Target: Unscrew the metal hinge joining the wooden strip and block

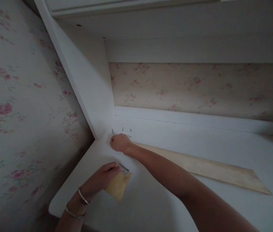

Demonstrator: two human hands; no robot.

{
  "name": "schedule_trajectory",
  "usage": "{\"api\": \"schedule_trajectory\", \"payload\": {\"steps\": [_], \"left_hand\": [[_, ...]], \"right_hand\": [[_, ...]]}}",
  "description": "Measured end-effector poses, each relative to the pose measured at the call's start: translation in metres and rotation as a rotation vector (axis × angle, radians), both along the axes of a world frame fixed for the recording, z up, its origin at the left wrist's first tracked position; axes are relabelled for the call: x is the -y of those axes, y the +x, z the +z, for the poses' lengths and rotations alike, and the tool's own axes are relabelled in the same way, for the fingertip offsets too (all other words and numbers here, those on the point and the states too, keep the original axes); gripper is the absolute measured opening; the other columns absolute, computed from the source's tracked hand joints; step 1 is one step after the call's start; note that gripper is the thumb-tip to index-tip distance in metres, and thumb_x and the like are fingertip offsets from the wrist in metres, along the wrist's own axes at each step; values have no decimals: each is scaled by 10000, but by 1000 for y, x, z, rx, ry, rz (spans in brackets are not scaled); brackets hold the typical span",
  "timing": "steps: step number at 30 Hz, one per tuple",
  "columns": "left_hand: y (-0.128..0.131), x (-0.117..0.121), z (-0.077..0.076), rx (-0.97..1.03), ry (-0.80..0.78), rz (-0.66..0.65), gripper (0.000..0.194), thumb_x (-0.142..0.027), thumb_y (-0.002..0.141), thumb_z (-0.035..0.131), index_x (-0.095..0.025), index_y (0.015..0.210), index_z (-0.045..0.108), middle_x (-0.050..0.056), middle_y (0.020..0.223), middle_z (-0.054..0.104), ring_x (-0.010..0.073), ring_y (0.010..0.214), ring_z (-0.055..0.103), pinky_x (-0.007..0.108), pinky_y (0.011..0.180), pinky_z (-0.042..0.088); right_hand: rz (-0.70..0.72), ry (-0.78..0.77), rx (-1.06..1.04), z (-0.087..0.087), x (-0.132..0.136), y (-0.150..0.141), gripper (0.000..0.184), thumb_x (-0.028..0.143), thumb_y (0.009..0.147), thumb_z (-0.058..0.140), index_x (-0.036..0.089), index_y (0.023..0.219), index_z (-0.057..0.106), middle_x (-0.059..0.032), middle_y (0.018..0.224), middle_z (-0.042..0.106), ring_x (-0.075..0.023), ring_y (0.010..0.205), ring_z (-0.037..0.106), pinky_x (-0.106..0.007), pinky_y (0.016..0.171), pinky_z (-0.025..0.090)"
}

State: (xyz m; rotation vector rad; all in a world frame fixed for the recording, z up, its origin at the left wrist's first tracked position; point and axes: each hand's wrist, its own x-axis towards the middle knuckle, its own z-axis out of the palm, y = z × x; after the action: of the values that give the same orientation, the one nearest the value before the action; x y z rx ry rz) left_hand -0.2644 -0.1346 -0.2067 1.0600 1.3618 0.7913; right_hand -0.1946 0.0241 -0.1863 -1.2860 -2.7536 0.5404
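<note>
My left hand (103, 178) rests on the white desk top (165, 206) near its left front corner. It pinches a small tan packet (118, 186) with a thin metal piece (124, 168) at the packet's top edge. My right hand (120, 142) reaches across to the back left corner with its fingers curled closed over several small screws (126, 132) that lie scattered on the desk. What the closed fingers hold is hidden. A long tan wooden strip (206, 169) lies flat behind my right forearm.
A white side panel (90, 87) and a white shelf (175, 25) above enclose the desk corner. Floral wallpaper (199, 88) covers the back wall and the wall (17, 112) to the left. The desk's rounded front left edge (54, 209) drops off beside my left wrist.
</note>
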Motion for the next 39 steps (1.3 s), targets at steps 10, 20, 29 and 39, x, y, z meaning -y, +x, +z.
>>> {"api": "schedule_trajectory", "payload": {"steps": [10, 20, 29, 39], "left_hand": [[-14, -7, -16, 51, 51, 164, 424, -558, 782, 645, -167, 948, 651, 50, 888, 676, 202, 814, 606, 286, 702, 457], [-3, -23, -18, 29, 162, 161, 476, -587, 819, 604, -148, 1002, 622, 61, 951, 664, 207, 872, 584, 297, 745, 443], [15, -39, -8, -122, 177, 53, 481, -623, 815, 563, -149, 878, 618, 32, 823, 632, 181, 763, 554, 266, 655, 410], [22, -48, -20, -27, 68, 126, 507, -660, 759, 593, -179, 918, 580, -4, 736, 569, 156, 626, 562, 231, 476, 405]], "right_hand": [[88, -223, -17, -2, -7, -1, 361, 398, 927, 417, 185, 1031, 689, -59, 796, 738, -173, 558, 664, -317, 691, 517], [228, -1302, -377, -4, -16, 96, 434, 536, 796, 687, 134, 960, 688, -66, 863, 692, -137, 762, 648, -247, 696, 534], [163, -1343, -532, -6, -22, 115, 342, 305, 662, 851, 137, 925, 711, -24, 865, 683, -100, 765, 637, -217, 709, 518], [-196, -1049, -839, -1, -50, 119, 164, 105, 701, 773, 131, 845, 699, -37, 860, 696, -97, 758, 629, -188, 673, 517]]}}
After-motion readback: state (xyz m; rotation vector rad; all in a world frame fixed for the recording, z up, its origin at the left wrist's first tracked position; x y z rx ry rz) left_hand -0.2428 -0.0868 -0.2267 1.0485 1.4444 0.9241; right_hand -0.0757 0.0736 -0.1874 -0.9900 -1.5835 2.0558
